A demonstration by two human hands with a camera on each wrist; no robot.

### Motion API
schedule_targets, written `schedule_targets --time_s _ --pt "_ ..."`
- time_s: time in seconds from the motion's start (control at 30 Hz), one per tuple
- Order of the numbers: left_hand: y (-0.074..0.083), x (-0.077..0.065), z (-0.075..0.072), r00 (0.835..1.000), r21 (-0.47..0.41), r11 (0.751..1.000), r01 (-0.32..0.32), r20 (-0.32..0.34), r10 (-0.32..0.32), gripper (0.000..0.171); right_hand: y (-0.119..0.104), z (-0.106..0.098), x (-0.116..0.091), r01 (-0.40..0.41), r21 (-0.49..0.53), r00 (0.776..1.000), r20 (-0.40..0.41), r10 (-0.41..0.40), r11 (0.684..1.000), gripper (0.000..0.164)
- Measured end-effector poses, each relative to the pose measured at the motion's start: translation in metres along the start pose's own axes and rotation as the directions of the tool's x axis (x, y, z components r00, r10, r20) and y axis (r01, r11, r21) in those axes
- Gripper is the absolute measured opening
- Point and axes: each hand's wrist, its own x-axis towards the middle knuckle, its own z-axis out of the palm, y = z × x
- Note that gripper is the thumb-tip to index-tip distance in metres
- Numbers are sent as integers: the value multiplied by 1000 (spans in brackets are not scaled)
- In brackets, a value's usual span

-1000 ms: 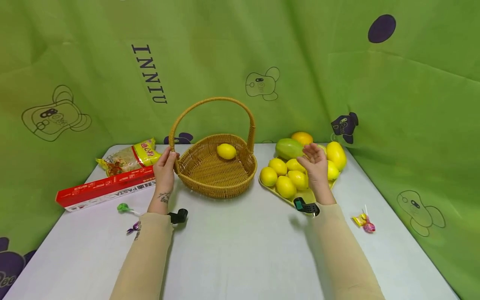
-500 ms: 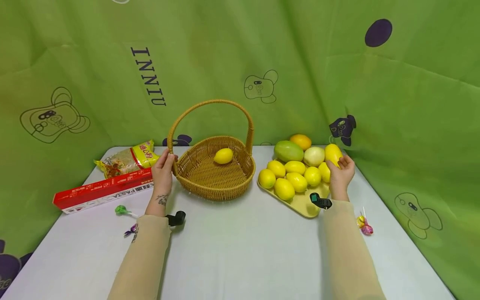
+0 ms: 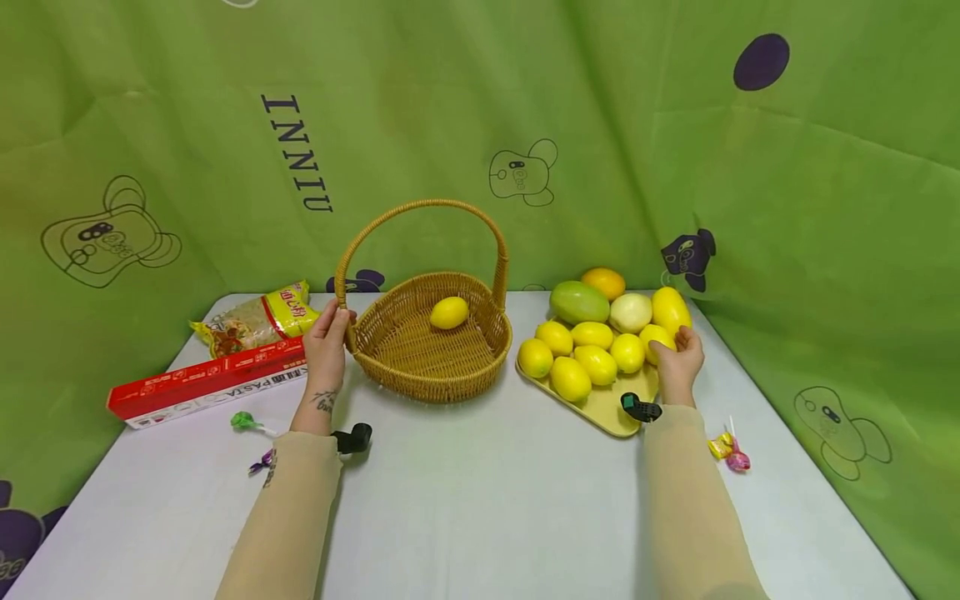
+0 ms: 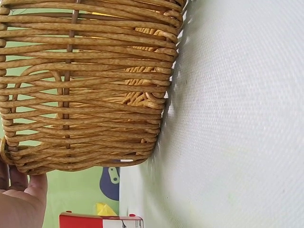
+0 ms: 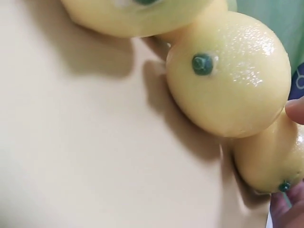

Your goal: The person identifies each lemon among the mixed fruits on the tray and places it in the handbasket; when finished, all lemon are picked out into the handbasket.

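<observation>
My left hand (image 3: pixel 325 346) grips the wicker basket (image 3: pixel 435 388) where its handle meets the left side of the rim. In the left wrist view the fingers (image 4: pixel 35 190) lie at the basket's edge. One lemon (image 3: pixel 450 312) lies inside, toward the back. On the right, a yellow tray (image 3: pixel 617 421) bears several lemons. At its right edge my right hand (image 3: pixel 681 367) holds a lemon (image 3: pixel 657 339) between thumb and fingers. The right wrist view shows the thumb (image 5: pixel 297 111) on one side of that lemon (image 5: pixel 270 159) and fingers on the other, beside another lemon (image 5: pixel 230 73).
Behind the lemons sit a green fruit (image 3: pixel 579 302), an orange fruit (image 3: pixel 604 283), a pale round fruit (image 3: pixel 630 312) and a long yellow fruit (image 3: pixel 670 308). Left stand a red pasta box (image 3: pixel 210 375) and a noodle bag (image 3: pixel 258 321). Candies (image 3: pixel 729 450) and a green lollipop (image 3: pixel 243 421) lie nearer.
My right hand has moved from over the middle of the tray to its right edge and taken hold of a lemon there. The left hand stays on the basket.
</observation>
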Motion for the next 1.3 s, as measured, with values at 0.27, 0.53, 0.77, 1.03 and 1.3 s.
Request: schedule_targets --time_s 0.27,0.53,0.77,1.03,1.3 --pt "1 0 1 1000 -3 1000 3 -4 -3 47 6 1 0 -21 -64 1000 1 21 998 69" --pt "1 -1 3 1000 -16 1000 -19 -16 19 46 5 0 -2 3 -86 999 -32 -6 996 66" --pt "-1 0 2 1000 -3 1000 -17 -16 17 45 -4 -1 -3 37 -39 996 -74 -40 999 60" --pt "2 -2 1 1000 1 1000 -5 -17 5 46 -32 11 -9 99 166 993 -87 -85 981 58" --pt "3 -1 1 1000 15 1000 -3 6 3 46 -56 42 -40 148 383 966 144 -217 912 44"
